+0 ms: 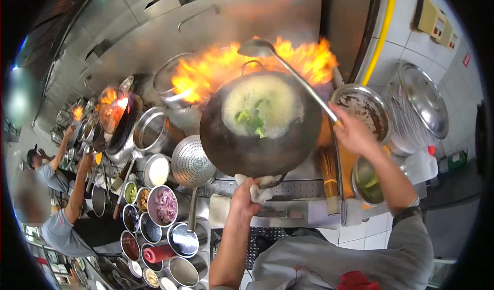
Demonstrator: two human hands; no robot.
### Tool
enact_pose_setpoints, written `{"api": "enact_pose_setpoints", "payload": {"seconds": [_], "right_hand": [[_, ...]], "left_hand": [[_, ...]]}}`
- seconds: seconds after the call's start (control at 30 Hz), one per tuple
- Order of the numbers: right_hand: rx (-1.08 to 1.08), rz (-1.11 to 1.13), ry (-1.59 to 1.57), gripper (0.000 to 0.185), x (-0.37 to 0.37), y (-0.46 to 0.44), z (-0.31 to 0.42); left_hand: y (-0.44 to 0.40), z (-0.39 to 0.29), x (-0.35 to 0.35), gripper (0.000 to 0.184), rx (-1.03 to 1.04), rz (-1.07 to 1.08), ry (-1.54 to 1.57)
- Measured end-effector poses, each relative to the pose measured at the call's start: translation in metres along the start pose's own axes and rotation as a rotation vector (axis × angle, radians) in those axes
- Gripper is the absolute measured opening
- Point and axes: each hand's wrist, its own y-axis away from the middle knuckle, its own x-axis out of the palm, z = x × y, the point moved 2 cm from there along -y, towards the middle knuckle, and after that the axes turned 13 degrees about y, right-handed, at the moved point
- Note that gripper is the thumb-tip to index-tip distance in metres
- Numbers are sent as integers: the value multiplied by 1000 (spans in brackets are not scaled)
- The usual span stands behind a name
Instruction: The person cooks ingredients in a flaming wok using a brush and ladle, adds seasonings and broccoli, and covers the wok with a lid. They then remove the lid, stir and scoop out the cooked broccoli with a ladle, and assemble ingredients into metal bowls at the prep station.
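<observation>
At the centre, wok: a wide, round, dark metal wok [257, 153] is seen from above; its far rim is backed by orange flames [306, 61] from ten to two o'clock.
Froth: a pale, yellowish, bubbly liquid [280, 97] is held in the wok; whatever lies beneath the foam is hidden.
Greens: bright green, leafy pieces [252, 121] are gathered at the froth's six o'clock edge, their lower parts submerged.
Ladle: a long-handled steel ladle [303, 81] is slanted over the wok, its rounded bowl held up at twelve o'clock; the handle's end is covered by the palm.
Right fingers: the ladle's handle is gripped at three o'clock by the curled fingers of the right hand [355, 130]; the fingertips cannot be made out.
Left fingers: a crumpled off-white cloth [262, 187] is pinched against the wok's near edge at six o'clock by the left hand [244, 200]; how the fingers are set beneath it cannot be told.
Skimmer: a round, perforated metal skimmer [193, 159] is laid at eight o'clock.
Brush: a bundled, straw-coloured brush [328, 177] is placed at four o'clock, bristles upward.
</observation>
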Motion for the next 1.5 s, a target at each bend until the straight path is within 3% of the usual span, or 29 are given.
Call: {"api": "enact_pose_setpoints", "payload": {"seconds": [0.07,0.13,0.2,0.3,0.37,0.47,0.6,0.63,0.73,0.77,0.83,0.93,0.97,1.07,1.1,1.17,1.2,1.27,1.3,1.33,1.37,1.4,1.43,1.47,1.5], "right_hand": [[-115,-41,140,60,-20,-29,5],[-58,115,93,56,-37,-46,17],[-133,187,290,57,-57,-51,33],[-271,204,308,58,-80,-53,55],[-240,229,370,59,-101,-53,88],[-327,203,495,58,-115,-61,127],[-284,240,688,57,-132,-61,214],[-344,219,721,55,-131,-69,227],[-490,132,871,52,-128,-83,275],[-516,96,953,52,-126,-81,296],[-360,116,1137,57,-133,-71,352],[-558,-50,1220,56,-163,-69,363],[-444,-8,1245,56,-173,-56,381],[-321,-54,1261,44,-188,-63,355],[-334,-59,1109,47,-182,-83,323],[-369,-63,801,56,-169,-123,261],[-47,100,534,57,-143,-129,268],[136,130,-159,57,-88,-168,249],[146,186,-335,58,-59,-188,254],[167,140,-244,72,-30,-208,261],[13,150,-187,74,13,-266,237],[34,275,-412,72,50,-289,241],[51,223,-239,63,85,-313,252],[-142,198,-154,49,143,-345,279],[-130,142,-127,36,189,-375,275]], "left_hand": [[22,-5,-10,25,-55,39,50],[37,-16,-17,27,-68,56,81],[53,-25,-24,29,-53,38,108],[74,-35,-30,37,-117,130,131],[81,-39,-46,43,-139,132,165],[88,-47,-65,48,-229,350,243],[90,-50,-87,55,-280,441,429],[86,-48,-95,58,-361,472,512],[69,-41,-112,67,-303,503,605],[69,-39,-111,69,-473,663,792],[57,-29,-106,69,-471,754,801],[32,-9,-81,56,-464,838,707],[26,-10,-72,50,-458,855,659],[30,-40,-40,64,-416,775,395],[23,-50,-33,59,-368,655,270],[3,-56,-26,52,-351,615,131],[-6,-61,-20,48,-333,596,57],[6,-71,-11,32,-27,441,-179],[-8,-70,-17,31,-11,509,-230],[-20,-73,-20,31,2,577,-284],[-14,-83,-15,33,6,518,-312],[-3,-90,-7,34,7,455,-333],[-3,-91,-1,37,-13,386,-265],[-23,-90,-6,37,-73,361,-261],[-42,-76,-18,37,-144,349,-243]]}}
